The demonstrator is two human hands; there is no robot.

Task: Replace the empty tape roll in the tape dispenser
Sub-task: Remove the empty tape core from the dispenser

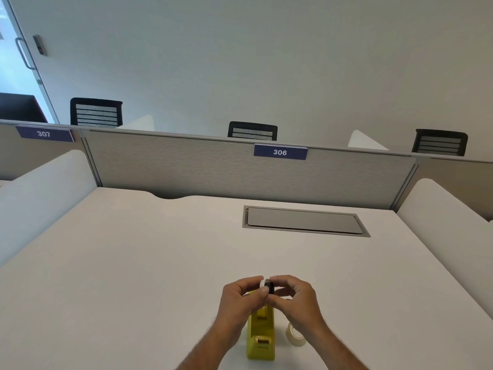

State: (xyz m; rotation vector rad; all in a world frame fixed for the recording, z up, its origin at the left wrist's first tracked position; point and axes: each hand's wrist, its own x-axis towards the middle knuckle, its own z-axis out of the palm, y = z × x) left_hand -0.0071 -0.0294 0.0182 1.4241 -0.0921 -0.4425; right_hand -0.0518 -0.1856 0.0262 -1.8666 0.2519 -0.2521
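Note:
A yellow tape dispenser (261, 340) stands on the white desk (133, 263) near its front edge, partly covered by my hands. Above it, my left hand (240, 297) pinches a white ring, the empty tape roll (262, 283). My right hand (293, 295) pinches a black spindle hub (271, 287) pressed against that ring. Both hands meet over the dispenser's far end. A fresh clear tape roll (294, 336) lies flat on the desk just right of the dispenser, partly hidden by my right wrist.
A grey flush cable hatch (304, 221) sits in the desk at the back right. A fabric partition (186, 169) labelled 306 closes the far side, with white side dividers left and right. Black chairs stand beyond it.

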